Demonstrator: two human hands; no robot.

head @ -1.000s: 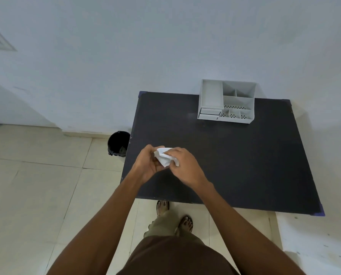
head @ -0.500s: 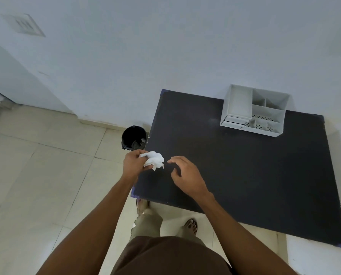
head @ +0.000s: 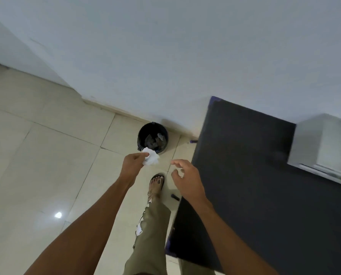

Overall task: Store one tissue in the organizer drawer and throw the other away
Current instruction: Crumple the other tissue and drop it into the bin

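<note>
My left hand [head: 133, 163] pinches a crumpled white tissue [head: 150, 159] over the tiled floor, just in front of a small black bin [head: 152, 136] that stands by the wall. Dark scraps and a pale piece lie inside the bin. My right hand [head: 185, 175] hangs empty with its fingers spread, beside the table's left edge. The grey organizer [head: 322, 147] sits blurred at the far right on the black table [head: 255, 185]; a drawer front shows along its lower edge.
A white wall runs behind the bin and table. Beige floor tiles [head: 36, 165] spread out to the left. My sandalled foot [head: 155, 183] and trouser leg stand between the bin and the table's near corner.
I have turned left and stepped toward the bin. My left hand carried the tissue off the table to just short of the bin. My right hand let go of it and opened.
</note>
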